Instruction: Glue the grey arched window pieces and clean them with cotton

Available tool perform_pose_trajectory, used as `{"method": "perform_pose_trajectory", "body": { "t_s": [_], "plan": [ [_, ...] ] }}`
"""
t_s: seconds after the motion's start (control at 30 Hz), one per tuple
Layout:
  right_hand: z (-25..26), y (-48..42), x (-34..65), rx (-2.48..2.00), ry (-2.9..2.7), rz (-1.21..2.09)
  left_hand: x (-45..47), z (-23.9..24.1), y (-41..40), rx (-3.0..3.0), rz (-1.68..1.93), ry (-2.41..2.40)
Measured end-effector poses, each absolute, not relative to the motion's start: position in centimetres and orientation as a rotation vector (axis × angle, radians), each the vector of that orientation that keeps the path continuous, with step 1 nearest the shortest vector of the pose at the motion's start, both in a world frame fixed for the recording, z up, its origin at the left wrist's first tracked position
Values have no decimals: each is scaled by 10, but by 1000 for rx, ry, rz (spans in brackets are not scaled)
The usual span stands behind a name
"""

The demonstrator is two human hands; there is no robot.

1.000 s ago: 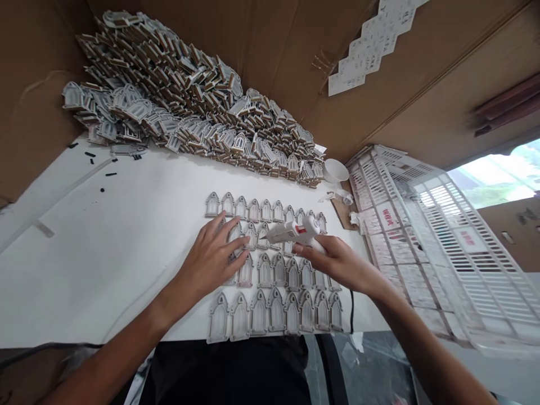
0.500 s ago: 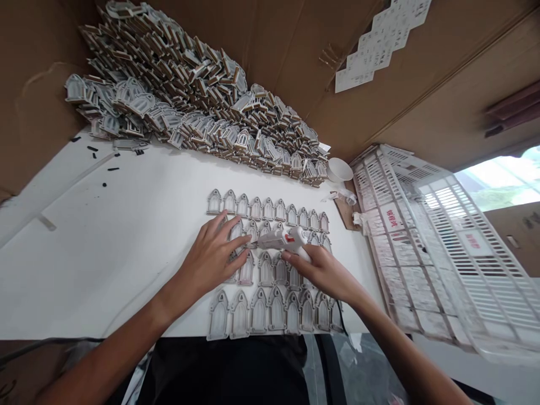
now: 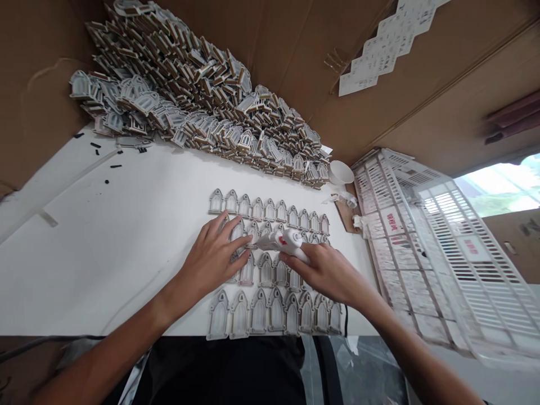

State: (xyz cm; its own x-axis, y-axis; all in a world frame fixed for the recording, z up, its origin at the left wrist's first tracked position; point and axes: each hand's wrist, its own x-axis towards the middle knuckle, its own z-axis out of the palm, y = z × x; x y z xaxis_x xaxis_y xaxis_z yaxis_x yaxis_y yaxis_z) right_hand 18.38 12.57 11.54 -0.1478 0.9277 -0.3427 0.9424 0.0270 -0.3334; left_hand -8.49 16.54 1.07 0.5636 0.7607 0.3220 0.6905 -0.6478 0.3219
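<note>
Rows of small grey arched window-shaped pieces (image 3: 276, 309) lie flat on the white table. My right hand (image 3: 323, 267) is wrapped round a white glue gun (image 3: 280, 241) with a red mark on its body. The gun's nozzle points left, over the second row from the back, close to the fingers of my left hand (image 3: 219, 247). That left hand rests over the left end of the middle rows, palm down and fingers spread, covering some pieces. Whether its fingertips press on a piece I cannot tell.
A large heap of similar arched pieces (image 3: 185, 101) lines the back of the white table (image 3: 139, 236) against a cardboard wall. A white bowl (image 3: 341, 172) and white plastic baskets (image 3: 400, 242) stand on the right. Paper labels (image 3: 379, 53) hang on the cardboard; small black bits lie far left.
The glue gun has turned slightly in my right hand, its rear end shifting a little left. My left hand stays in place. The whole view has shifted slightly.
</note>
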Motion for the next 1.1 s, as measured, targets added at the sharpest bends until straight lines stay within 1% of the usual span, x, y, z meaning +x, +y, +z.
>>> {"method": "perform_pose_trajectory", "body": {
  "t_s": [0.13,0.23,0.4,0.57,0.63,0.83,1.1],
  "plan": [
    [128,124,167,1959,2188,-515,-85,11,165,2649,669,1235],
    [136,122,165,1969,2171,-467,-83,11,165,2653,672,1245],
    [134,120,185,2161,2202,-699,-88,14,164,2655,688,1211],
    [116,124,186,2336,2179,-1009,-106,20,162,2755,806,1193],
    [108,127,178,2361,2147,-1078,-112,20,162,2771,810,1217],
    [88,136,161,2344,2176,-1071,-115,13,160,2752,754,1246],
    [79,142,159,2312,2164,-1034,-114,13,159,2681,745,1262]
  ]
}}
